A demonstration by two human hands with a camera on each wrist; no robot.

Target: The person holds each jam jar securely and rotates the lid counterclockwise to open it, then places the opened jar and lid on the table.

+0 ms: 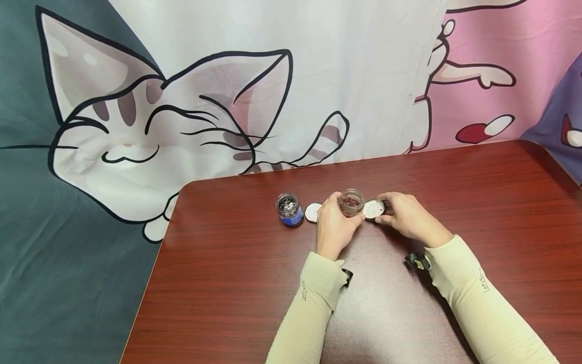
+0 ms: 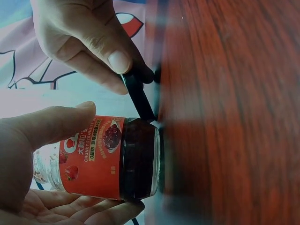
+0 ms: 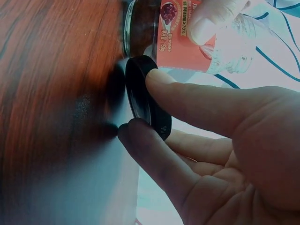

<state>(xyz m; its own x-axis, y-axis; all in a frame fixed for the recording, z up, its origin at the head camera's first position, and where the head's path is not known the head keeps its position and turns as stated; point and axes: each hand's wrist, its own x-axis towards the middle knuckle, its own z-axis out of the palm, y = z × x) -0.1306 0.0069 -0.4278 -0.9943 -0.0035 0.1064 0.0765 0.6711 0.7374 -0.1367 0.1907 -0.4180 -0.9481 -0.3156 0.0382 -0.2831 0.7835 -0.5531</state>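
Observation:
My left hand [image 1: 335, 227] grips an uncapped glass jam jar [image 1: 351, 202] from its left side. The jar stands upright, with dark red jam low inside and a red strawberry label [image 2: 96, 161] facing the thumb. Beside it, my right hand [image 1: 406, 217] pinches a round black lid [image 3: 161, 110] between thumb and fingers. That lid is held low and slightly tilted, one edge close to the jar's base, with its white inner face [image 1: 374, 208] showing from above.
Left of my left hand lies another lid [image 1: 312, 213], white inside up. Further left stands an open jar [image 1: 289, 209] with a blue label and dark contents. A cartoon-cat cloth [image 1: 204, 111] hangs behind the reddish wooden table [image 1: 218, 283].

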